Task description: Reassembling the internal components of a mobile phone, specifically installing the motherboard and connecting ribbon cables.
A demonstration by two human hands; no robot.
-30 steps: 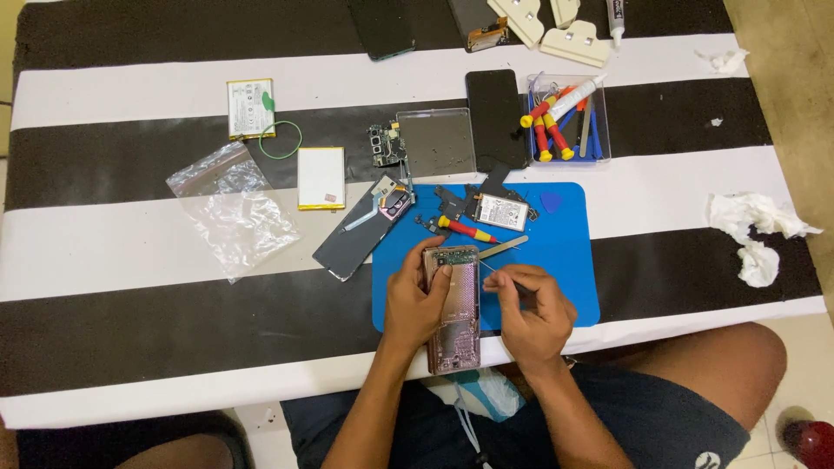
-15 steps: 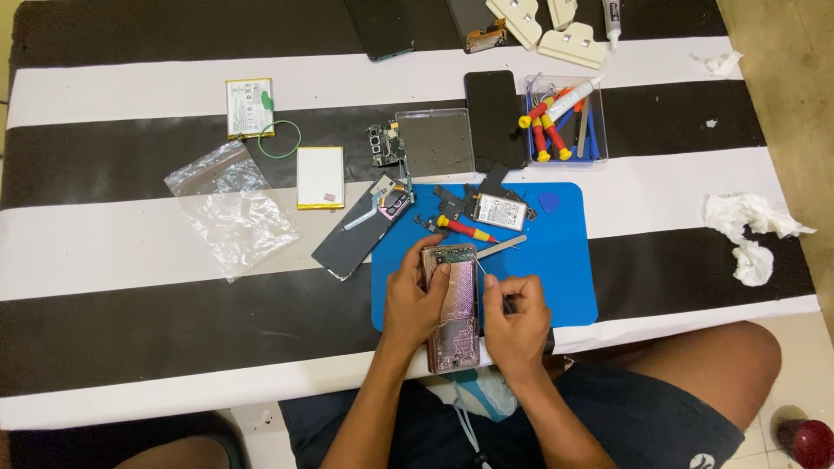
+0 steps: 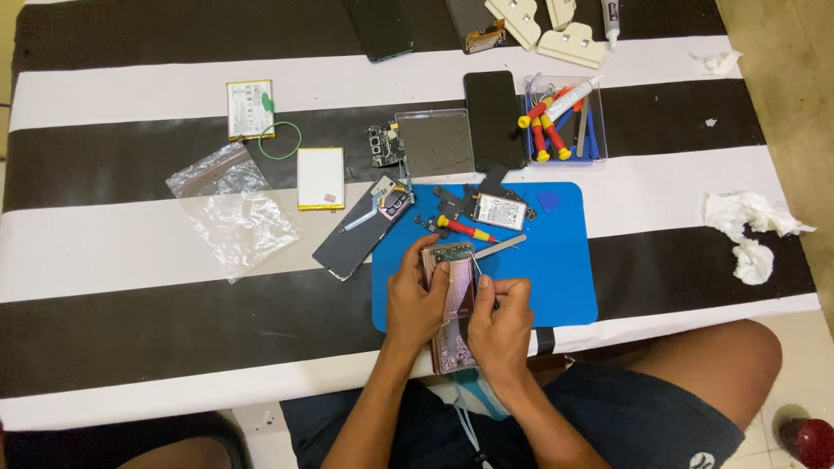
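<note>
- Surface: black-and-white striped cloth, loaded with parts. The phone, opened and pinkish, lies lengthwise on the near edge of the blue mat, its lower end reaching past the mat toward the surface edge. Risk: downward pressure there could tip or slide it off.
- Left hand: fingers clenched around the phone's left side, steadying it. Risk: a loosened grip lets the body shift under the tool.
- Right hand: fingers pinched on a thin tool, tip at the exposed board near the phone's top. Tool type cannot be told. Risk: a slip could scratch the board or tear a connector.
- Back cover, dark, lies just left of the mat; a sweeping elbow could push it.
- Red-handled screwdriver and small parts lie on the mat just beyond the phone. Risk: a jolt scatters them.
- Plastic bag lies well apart, left; low risk.
</note>
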